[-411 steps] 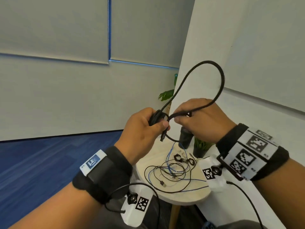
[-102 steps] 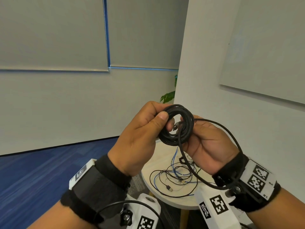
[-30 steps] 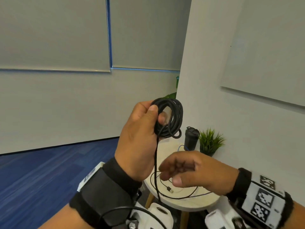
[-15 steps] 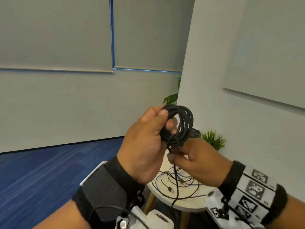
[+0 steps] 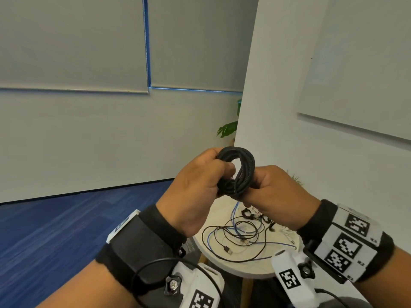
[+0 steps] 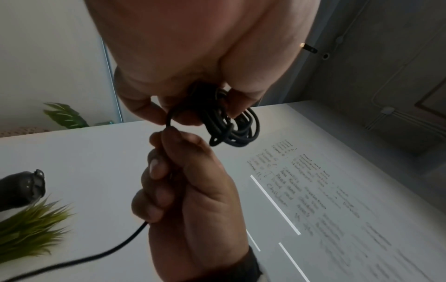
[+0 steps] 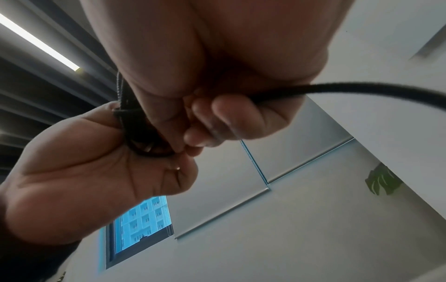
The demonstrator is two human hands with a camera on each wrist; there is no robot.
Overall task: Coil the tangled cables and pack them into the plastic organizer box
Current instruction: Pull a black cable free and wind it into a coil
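Observation:
A black braided cable coil (image 5: 241, 168) is held up at chest height above the round table. My left hand (image 5: 222, 172) grips the coil's left side with thumb and curled fingers. My right hand (image 5: 251, 185) closes on its lower right side. In the left wrist view the coil (image 6: 231, 124) hangs under my left hand (image 6: 193, 106), and my right hand (image 6: 169, 131) pinches a strand at the coil, with the loose tail (image 6: 120, 246) trailing below it. The right wrist view shows my right hand (image 7: 193, 137) on the tail (image 7: 362, 89) and the coil (image 7: 137, 131). No organizer box shows.
Below the hands a small round table (image 5: 244, 273) carries tangled thin black and blue cables (image 5: 240, 236) and small black rings (image 5: 246, 213). A dark tumbler (image 6: 21, 187) and a green plant (image 6: 29, 225) stand by the white wall. Blue carpet (image 5: 66, 230) lies to the left.
A second ago my right hand was low, apart from the coil. It rose along the hanging tail and now grips the coil's right side. My left hand kept its hold.

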